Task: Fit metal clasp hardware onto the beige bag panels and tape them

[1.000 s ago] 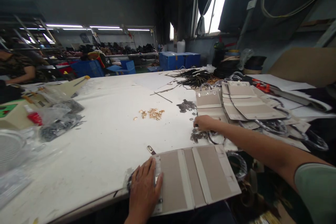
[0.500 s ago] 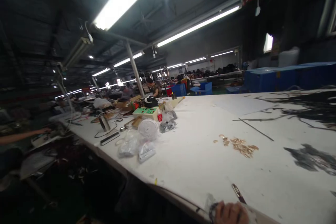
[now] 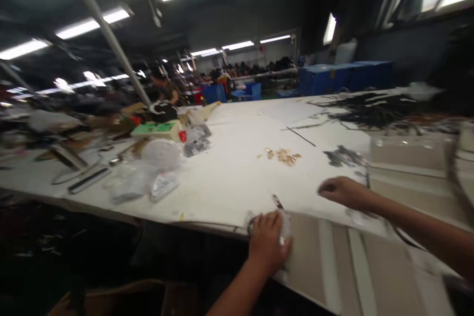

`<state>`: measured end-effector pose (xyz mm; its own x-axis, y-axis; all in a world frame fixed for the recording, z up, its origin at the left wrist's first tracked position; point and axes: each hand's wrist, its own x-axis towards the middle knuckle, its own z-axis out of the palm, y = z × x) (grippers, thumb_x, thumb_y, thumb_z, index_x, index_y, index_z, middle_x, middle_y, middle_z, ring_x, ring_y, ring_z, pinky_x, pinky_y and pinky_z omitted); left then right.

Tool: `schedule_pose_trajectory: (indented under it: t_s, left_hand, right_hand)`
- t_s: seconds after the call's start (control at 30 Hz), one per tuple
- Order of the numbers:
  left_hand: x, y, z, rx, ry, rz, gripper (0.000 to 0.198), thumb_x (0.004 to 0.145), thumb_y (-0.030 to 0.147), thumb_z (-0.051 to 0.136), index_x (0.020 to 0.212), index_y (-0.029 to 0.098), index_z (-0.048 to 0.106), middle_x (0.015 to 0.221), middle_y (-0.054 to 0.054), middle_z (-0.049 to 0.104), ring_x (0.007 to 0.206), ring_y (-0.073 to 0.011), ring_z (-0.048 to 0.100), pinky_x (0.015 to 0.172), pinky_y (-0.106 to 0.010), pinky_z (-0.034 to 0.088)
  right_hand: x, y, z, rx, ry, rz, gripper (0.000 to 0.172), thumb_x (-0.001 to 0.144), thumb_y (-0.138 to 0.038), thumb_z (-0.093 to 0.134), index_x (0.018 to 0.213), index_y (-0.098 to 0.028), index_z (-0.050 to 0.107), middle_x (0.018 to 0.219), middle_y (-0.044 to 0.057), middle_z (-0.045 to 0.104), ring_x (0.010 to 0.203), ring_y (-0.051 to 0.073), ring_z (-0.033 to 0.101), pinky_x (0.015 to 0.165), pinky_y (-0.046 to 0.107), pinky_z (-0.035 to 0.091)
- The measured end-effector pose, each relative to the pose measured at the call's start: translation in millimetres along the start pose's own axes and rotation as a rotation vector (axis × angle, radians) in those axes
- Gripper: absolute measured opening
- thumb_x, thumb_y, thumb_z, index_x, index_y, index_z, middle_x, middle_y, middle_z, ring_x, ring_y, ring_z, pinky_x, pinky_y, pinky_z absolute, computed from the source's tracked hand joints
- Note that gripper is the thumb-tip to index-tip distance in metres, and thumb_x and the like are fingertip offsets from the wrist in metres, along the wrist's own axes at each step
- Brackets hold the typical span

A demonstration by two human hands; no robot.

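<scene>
At the table's near edge, my left hand (image 3: 267,239) is closed on a crinkled clear plastic bag (image 3: 286,227). What the bag contains is mostly covered by the fingers. Just beyond them lies a small slim tool with a metal end (image 3: 277,201). My right hand (image 3: 340,191) hovers farther right over the white table (image 3: 229,173), its fingers curled together and blurred; whether anything is in them I cannot make out. Ahead of it are a heap of small gold-coloured pieces (image 3: 287,157) and a grey pile in plastic (image 3: 344,156).
Beige panels with pale strips (image 3: 335,256) lie at the near right. Dark strips (image 3: 366,108) are heaped at the back right. On the left stand a white round fan (image 3: 161,153), plastic bags (image 3: 128,182) and a green-topped machine (image 3: 155,128). Blue boxes (image 3: 326,79) stand behind.
The view has swung right and down, so the table contents sit farther left. My right arm and the beige panels have come into view. My left hand stays at the bag.
</scene>
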<state>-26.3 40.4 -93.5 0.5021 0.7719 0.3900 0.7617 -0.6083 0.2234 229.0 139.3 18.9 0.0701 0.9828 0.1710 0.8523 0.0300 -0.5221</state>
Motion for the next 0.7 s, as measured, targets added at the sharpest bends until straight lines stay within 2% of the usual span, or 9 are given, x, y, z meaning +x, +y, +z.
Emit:
schedule_pose_trajectory:
  t_s: [0.03,0.1,0.13,0.17,0.3,0.4,0.7]
  left_hand:
    - [5,2,-6.7,-0.020,-0.042,-0.015,0.057,0.092,0.046,0.059,0.143,0.023,0.052,0.145,-0.008,0.061,0.132,-0.0292,0.055,0.118,-0.052,0.038]
    - [14,2,-10.6,-0.048,-0.079,-0.008,0.055,0.093,0.042,0.058,0.144,0.021,0.051,0.147,-0.010,0.059,0.135,-0.0289,0.052,0.121,-0.053,0.034]
    - [16,2,-9.8,-0.055,-0.085,-0.004,0.056,0.094,0.042,0.058,0.145,0.020,0.051,0.147,-0.010,0.059,0.135,-0.0287,0.052,0.122,-0.052,0.033]
    - [17,2,-8.5,-0.058,-0.085,0.000,0.056,0.094,0.042,0.058,0.145,0.020,0.051,0.147,-0.011,0.059,0.136,-0.0286,0.052,0.122,-0.052,0.033]
    - [14,2,-4.8,-0.051,-0.085,0.000,0.059,0.094,0.043,0.058,0.146,0.017,0.049,0.149,-0.013,0.057,0.138,-0.0290,0.050,0.123,-0.051,0.030]
    - [13,2,-4.7,-0.048,-0.096,-0.002,0.061,0.095,0.044,0.057,0.147,0.016,0.047,0.151,-0.013,0.055,0.139,-0.0290,0.049,0.124,-0.051,0.029]
    - [14,2,-6.8,-0.059,-0.111,0.000,0.061,0.095,0.044,0.056,0.148,0.016,0.048,0.152,-0.013,0.054,0.140,-0.0301,0.049,0.124,-0.052,0.030]
  right_hand:
    - [-25,12,-6,0.036,-0.162,0.023,0.026,0.087,-0.043,0.066,0.093,-0.024,0.083,0.083,0.008,0.077,0.069,0.020,0.068,0.065,0.029,0.055]
    - [-55,15,-9,0.194,-0.426,0.031,0.026,0.084,-0.036,0.065,0.096,-0.021,0.082,0.078,0.004,0.076,0.060,0.016,0.064,0.058,0.025,0.051]
    - [-60,10,-5,0.272,-0.511,0.021,0.027,0.083,-0.032,0.064,0.098,-0.020,0.081,0.079,0.004,0.076,0.060,0.016,0.064,0.056,0.024,0.049]
    - [-61,3,2,0.311,-0.542,0.007,0.026,0.081,-0.029,0.064,0.097,-0.018,0.081,0.081,0.004,0.077,0.064,0.016,0.065,0.059,0.024,0.049]
    - [-51,-16,38,0.295,-0.502,-0.048,0.023,0.076,-0.020,0.065,0.093,-0.018,0.082,0.089,0.003,0.079,0.080,0.017,0.069,0.073,0.022,0.049]
    - [-49,-17,53,0.272,-0.511,-0.057,0.023,0.076,-0.020,0.066,0.092,-0.018,0.082,0.087,0.002,0.079,0.080,0.017,0.070,0.073,0.023,0.048]
    - [-48,-14,52,0.282,-0.498,-0.051,0.021,0.077,-0.023,0.067,0.091,-0.018,0.082,0.086,0.002,0.079,0.081,0.018,0.069,0.073,0.023,0.048]
